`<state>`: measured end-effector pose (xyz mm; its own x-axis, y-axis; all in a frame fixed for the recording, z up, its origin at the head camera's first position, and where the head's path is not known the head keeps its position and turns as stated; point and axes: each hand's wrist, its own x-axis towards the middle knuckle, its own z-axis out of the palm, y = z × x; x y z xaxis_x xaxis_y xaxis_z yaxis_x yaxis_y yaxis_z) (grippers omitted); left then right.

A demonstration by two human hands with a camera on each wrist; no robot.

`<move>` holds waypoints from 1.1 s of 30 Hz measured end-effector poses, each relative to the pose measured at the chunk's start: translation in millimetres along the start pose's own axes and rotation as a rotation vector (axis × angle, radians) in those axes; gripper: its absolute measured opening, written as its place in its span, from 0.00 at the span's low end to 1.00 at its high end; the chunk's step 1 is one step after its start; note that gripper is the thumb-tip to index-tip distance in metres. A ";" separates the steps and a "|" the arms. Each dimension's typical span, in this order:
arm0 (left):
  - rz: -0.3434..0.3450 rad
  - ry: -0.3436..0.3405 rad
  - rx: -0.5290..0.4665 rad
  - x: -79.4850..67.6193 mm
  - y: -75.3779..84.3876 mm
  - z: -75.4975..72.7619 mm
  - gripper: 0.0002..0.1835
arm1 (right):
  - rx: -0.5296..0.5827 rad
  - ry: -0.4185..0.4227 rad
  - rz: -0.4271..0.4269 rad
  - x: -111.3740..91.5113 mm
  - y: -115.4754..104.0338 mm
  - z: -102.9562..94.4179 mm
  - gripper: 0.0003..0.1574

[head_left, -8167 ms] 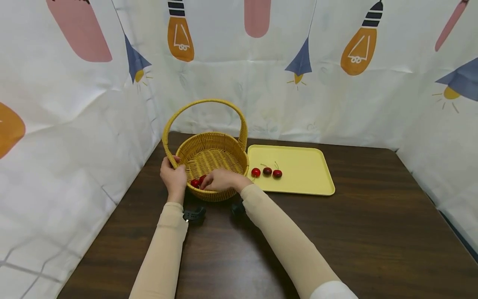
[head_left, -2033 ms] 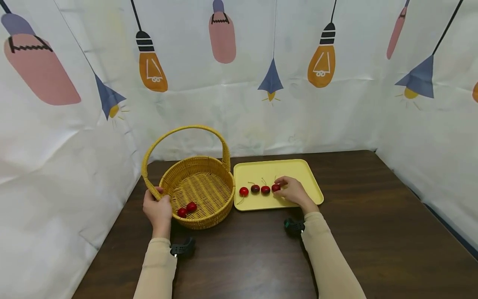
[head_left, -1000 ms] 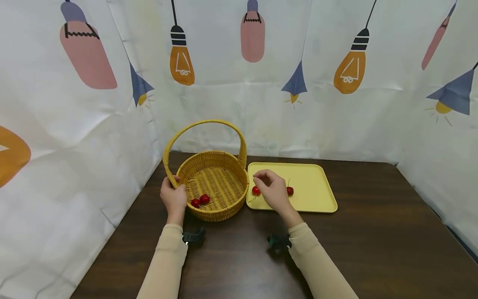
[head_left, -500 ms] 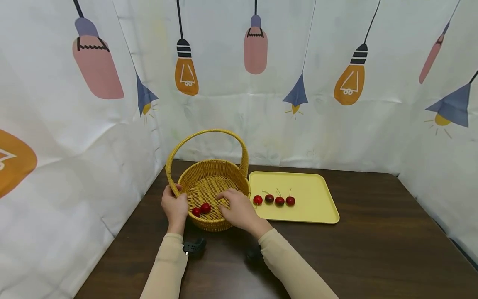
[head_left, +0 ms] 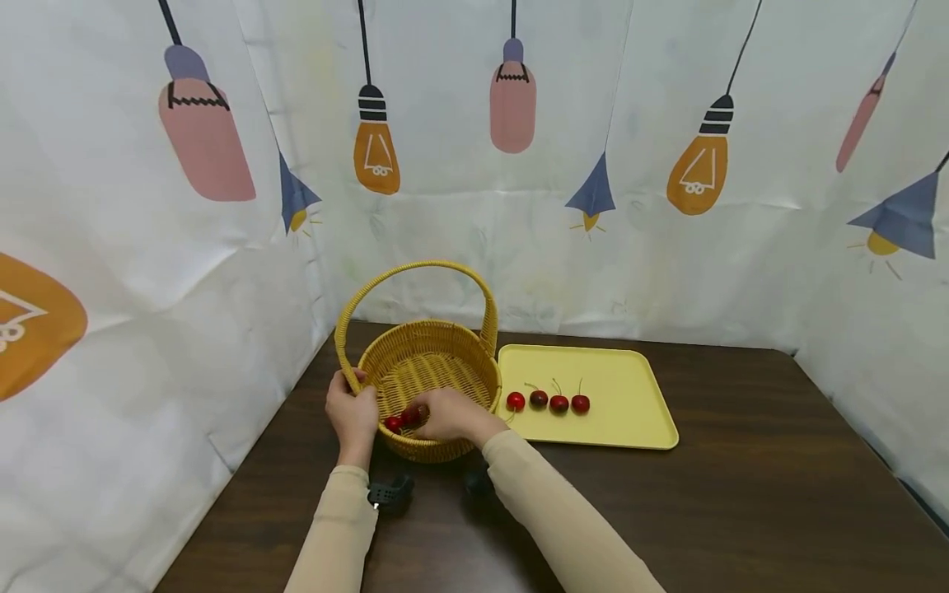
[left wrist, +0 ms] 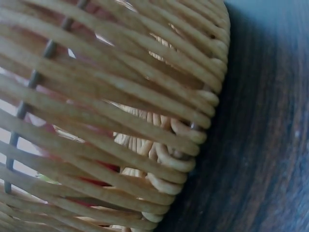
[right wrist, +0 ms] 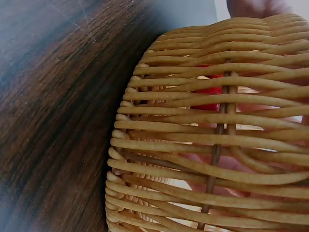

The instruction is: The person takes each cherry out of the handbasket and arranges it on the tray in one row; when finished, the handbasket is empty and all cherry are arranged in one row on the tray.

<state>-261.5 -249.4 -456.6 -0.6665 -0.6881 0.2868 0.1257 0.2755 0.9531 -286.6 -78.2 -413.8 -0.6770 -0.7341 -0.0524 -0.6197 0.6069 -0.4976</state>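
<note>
Inside the yellow wicker basket point(head_left: 480, 380), two red cherries lie near the front left, the left one point(head_left: 394, 424) beside the other cherry point(head_left: 412, 415). My right hand point(head_left: 448, 414) reaches over the front rim, and its curled fingers pinch that second cherry, partly covering it. With my left hand point(head_left: 352, 418) I grip the basket at the left foot of its arched handle point(head_left: 415, 265). In the right wrist view, a red cherry point(right wrist: 210, 87) shows through the weave point(right wrist: 164, 125); fingers are partly hidden behind it. The left wrist view is filled mostly by the wicker wall point(left wrist: 120, 87).
Just right of the basket lies a yellow tray point(head_left: 623, 399). Several cherries sit in a row on its left half, among them a dark one point(head_left: 539, 399) and the rightmost cherry point(head_left: 581, 404). The dark wooden table point(head_left: 741, 478) meets printed cloth walls point(head_left: 445, 222) behind.
My right hand has let go of a cherry on the tray, moved left over the basket, and closed its fingers at a cherry inside. The left hand keeps its hold on the basket.
</note>
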 end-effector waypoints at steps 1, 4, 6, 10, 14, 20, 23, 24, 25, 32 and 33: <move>-0.002 -0.003 0.001 -1.7 -0.1 1.4 0.11 | 0.005 -0.014 -0.009 -0.7 1.0 0.1 0.22; -0.003 -0.006 -0.013 -5.2 0.4 6.3 0.11 | 0.003 -0.038 -0.012 -2.4 3.8 -0.3 0.18; 0.000 -0.004 -0.024 -6.5 1.4 9.8 0.11 | -0.013 -0.022 0.005 -2.6 5.3 -1.4 0.14; 0.011 0.013 -0.035 -6.3 3.1 16.6 0.11 | -0.080 0.074 0.042 0.2 8.0 -3.1 0.14; 0.015 0.001 -0.032 -5.6 3.5 21.4 0.11 | -0.145 0.107 0.107 2.5 8.9 -3.1 0.30; 0.015 0.017 -0.027 -1.3 3.1 13.5 0.11 | -0.190 0.014 -0.012 10.7 2.8 0.1 0.27; 0.024 0.017 -0.016 2.6 3.3 7.9 0.11 | -0.154 0.002 -0.056 14.7 -0.8 0.9 0.19; 0.024 0.012 -0.010 3.6 3.2 6.6 0.11 | -0.139 0.003 -0.052 15.2 -1.8 0.9 0.16; 0.024 0.007 -0.004 4.4 3.2 5.7 0.11 | -0.128 0.005 -0.045 15.5 -2.8 0.7 0.15; 0.002 0.004 -0.008 1.7 0.8 2.9 0.11 | -0.121 0.005 -0.016 13.1 -5.3 3.2 0.13; -0.003 0.004 -0.005 0.5 -0.1 3.0 0.11 | -0.126 0.007 -0.011 12.3 -4.8 4.3 0.12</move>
<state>-264.0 -247.7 -456.9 -0.6643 -0.6913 0.2842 0.1274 0.2699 0.9544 -290.3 -91.5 -415.8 -0.6723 -0.7391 -0.0414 -0.6719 0.6327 -0.3849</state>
